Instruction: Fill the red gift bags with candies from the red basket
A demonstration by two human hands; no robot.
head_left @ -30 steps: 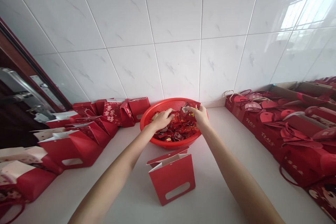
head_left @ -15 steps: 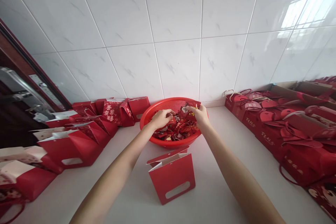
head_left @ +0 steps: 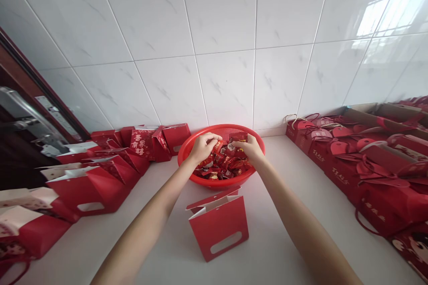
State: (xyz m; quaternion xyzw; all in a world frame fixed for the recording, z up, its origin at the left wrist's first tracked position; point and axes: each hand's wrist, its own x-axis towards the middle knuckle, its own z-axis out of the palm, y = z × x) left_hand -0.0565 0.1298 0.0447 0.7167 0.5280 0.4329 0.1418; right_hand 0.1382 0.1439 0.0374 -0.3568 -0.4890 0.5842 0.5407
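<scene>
A red plastic basket (head_left: 222, 183) holds a heap of red-wrapped candies (head_left: 230, 164). Over its left side my left hand (head_left: 203, 148) is closed, pinching a small red-wrapped candy (head_left: 217, 145) between thumb and fingertips. My right hand (head_left: 251, 150) is closed above the right side, its fingers on a dark red candy packet (head_left: 239, 138). In front of the basket stands a red paper bag (head_left: 221, 225), its top open and an oval window low on its face; neither hand touches it.
Open red paper bags (head_left: 100, 187) stand in rows on the white counter (head_left: 160, 231) at the left. Filling the right side are red gift boxes (head_left: 334, 160) with handles. A tiled wall (head_left: 224, 84) rises behind, and a door handle (head_left: 23, 107) is at far left.
My left hand has lifted slightly and now shows a candy at its fingertips. My right hand has shifted a little left and down with the packet.
</scene>
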